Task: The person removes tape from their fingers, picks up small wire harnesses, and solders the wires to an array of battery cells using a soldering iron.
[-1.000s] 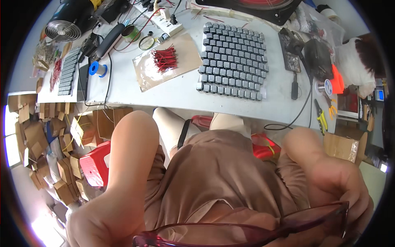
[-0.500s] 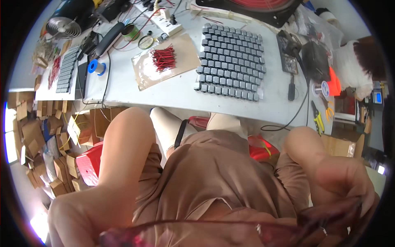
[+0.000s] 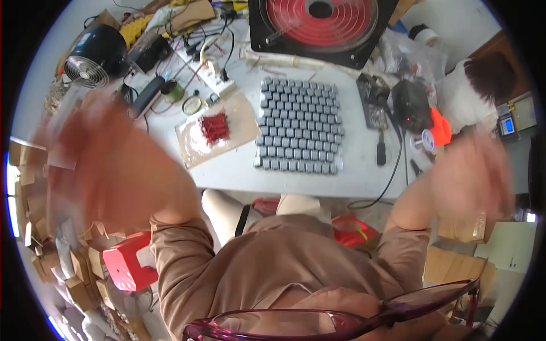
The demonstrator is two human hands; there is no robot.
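My left hand (image 3: 99, 156) is raised at the left, in front of the desk's left end, its fingers smeared by motion. Level with the desk's right edge is my right hand (image 3: 472, 179), just as blurred. I cannot make out anything held in either. Between them on the white desk (image 3: 227, 176) stand rows of small grey block-shaped parts (image 3: 298, 128), closely packed. To their left, a bundle of short red wires (image 3: 214, 127) lies on a piece of cardboard (image 3: 242, 145) with a shiny surface. Neither hand touches these.
A large black-framed fan with a red grille (image 3: 321, 25) stands at the back. A black blower (image 3: 96, 54), a power strip (image 3: 219, 85) and tangled cables occupy the back left. At right are a black box (image 3: 410, 102), a wire spool (image 3: 427, 139) and another person (image 3: 478, 85). A red stool (image 3: 129, 264) stands lower left.
Both hands have risen from near the lower edge to the desk's left and right sides. The view has shifted, so more of the red fan shows, and the purple-framed glasses show more clearly at the bottom.
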